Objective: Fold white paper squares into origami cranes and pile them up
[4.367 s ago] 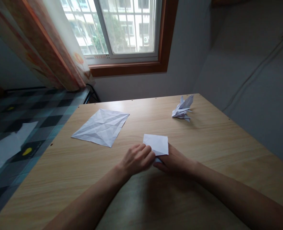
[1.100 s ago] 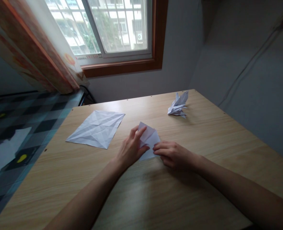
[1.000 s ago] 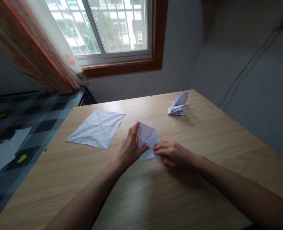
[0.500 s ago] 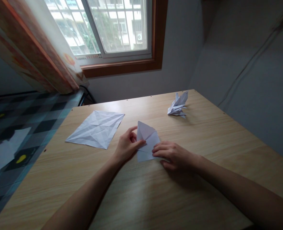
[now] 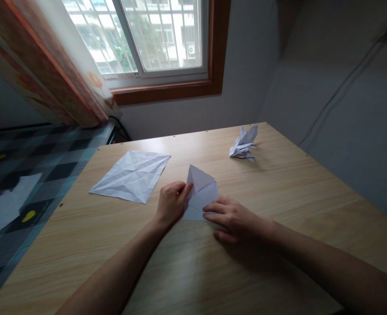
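A small folded sheet of white paper (image 5: 203, 189) lies between my hands at the middle of the table, its pointed flap facing away from me. My left hand (image 5: 172, 200) is closed on the paper's left edge, thumb on top and fingers curled. From the right, my right hand (image 5: 232, 218) rests its outstretched fingertips on the lower right part of the paper, with the thumb apart below. A creased, unfolded white sheet (image 5: 132, 175) lies flat to the left of the hands. Farther back on the right stands a folded paper figure (image 5: 243, 143) with several points.
Everything rests on a light wooden table (image 5: 294, 188). To its left, a lower surface with a checked cloth (image 5: 65, 151) holds loose white paper (image 5: 8, 208). A window (image 5: 163, 39) with a curtain (image 5: 58, 65) is behind; a cable (image 5: 337, 89) hangs on the right wall.
My left hand has drawn its fingers in and now pinches the paper's left edge, with its thumb farther left. My right hand has slid slightly left. The paper has turned a little.
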{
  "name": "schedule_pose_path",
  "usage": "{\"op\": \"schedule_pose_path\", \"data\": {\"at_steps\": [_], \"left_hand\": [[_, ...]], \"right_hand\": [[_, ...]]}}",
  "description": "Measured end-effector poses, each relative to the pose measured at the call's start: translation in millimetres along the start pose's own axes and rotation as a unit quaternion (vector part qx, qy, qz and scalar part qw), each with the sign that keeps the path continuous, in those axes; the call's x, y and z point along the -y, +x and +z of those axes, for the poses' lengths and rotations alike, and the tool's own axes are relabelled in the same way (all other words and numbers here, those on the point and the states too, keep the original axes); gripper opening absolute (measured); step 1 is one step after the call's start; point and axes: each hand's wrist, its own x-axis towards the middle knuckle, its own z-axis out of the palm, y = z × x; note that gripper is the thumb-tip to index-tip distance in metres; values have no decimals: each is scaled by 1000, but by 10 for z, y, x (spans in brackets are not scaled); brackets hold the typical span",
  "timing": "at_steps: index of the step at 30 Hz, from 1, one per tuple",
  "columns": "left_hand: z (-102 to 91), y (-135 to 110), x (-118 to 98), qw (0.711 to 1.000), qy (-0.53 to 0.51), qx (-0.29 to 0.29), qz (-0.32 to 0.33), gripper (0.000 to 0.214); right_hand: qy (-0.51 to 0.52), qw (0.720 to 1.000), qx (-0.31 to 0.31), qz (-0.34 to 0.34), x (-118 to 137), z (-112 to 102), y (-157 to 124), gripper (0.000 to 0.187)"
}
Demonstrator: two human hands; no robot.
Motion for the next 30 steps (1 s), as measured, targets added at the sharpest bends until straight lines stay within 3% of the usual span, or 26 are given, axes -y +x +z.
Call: {"op": "schedule_pose_path", "data": {"at_steps": [3, 6, 8, 10, 12, 16, 19, 22, 30], "left_hand": [[2, -42, 24, 996, 26, -62, 58, 25], [0, -116, -9, 978, 64, -103, 168, 14], [2, -157, -65, 965, 76, -28, 251, 13], [8, -171, -122, 950, 88, 77, 291, 19], [15, -160, -155, 945, 99, 136, 282, 26], [26, -126, -135, 947, 102, 171, 254, 26], [27, -124, -98, 949, 90, 173, 248, 21], [18, -134, -77, 948, 75, 173, 256, 15], [3, -155, -49, 932, 85, 204, 288, 31]], "right_hand": [[-2, 999, 20, 43, 86, -5, 23, 41], [-10, 994, 12, 107, 158, 40, 52, 48], [-13, 989, -11, 147, 184, 93, 69, 50], [-7, 985, -32, 167, 188, 134, 78, 49], [6, 985, -46, 167, 167, 139, 77, 46], [-1, 993, -58, 102, 52, 42, 38, 42], [-103, 992, -65, 24, -53, -65, 1, 34], [-218, 974, -58, -29, -124, -163, -15, 27], [-308, 951, -22, -26, -259, -306, -41, 20]]}}
